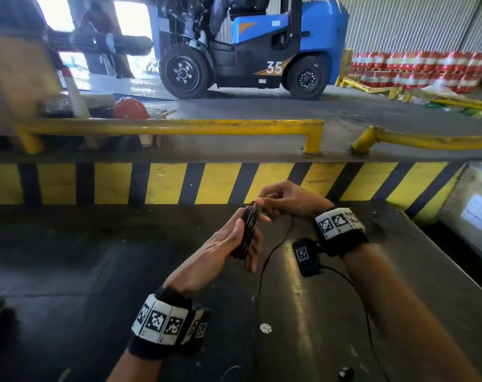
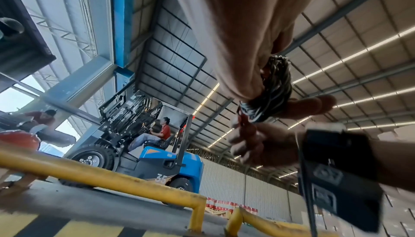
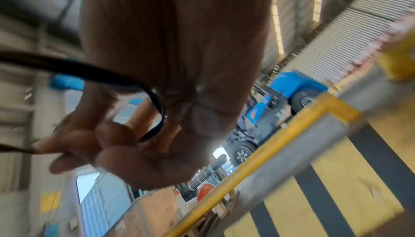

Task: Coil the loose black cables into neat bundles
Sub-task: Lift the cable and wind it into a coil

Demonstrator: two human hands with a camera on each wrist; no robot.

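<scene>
A bundle of coiled black cable (image 1: 247, 230) stands upright in my left hand (image 1: 230, 244), whose thumb and fingers curl round its lower half. My right hand (image 1: 266, 206) pinches the cable at the top of the bundle. From there a loose black tail (image 1: 273, 250) hangs down to the dark metal table (image 1: 96, 271) and runs toward me. In the left wrist view the cable bundle (image 2: 275, 88) sits against the left palm, with the right hand (image 2: 258, 145) just below it. The blurred right wrist view shows a black cable loop (image 3: 158, 104) crossing the curled right fingers (image 3: 101, 143).
A yellow-and-black striped kerb (image 1: 220, 183) and a yellow rail (image 1: 173, 126) border the table's far side. Beyond them stands a blue forklift (image 1: 262, 48) with a driver (image 2: 157, 134). A small white disc (image 1: 265, 328) and a black knob (image 1: 346, 374) lie on the table near me.
</scene>
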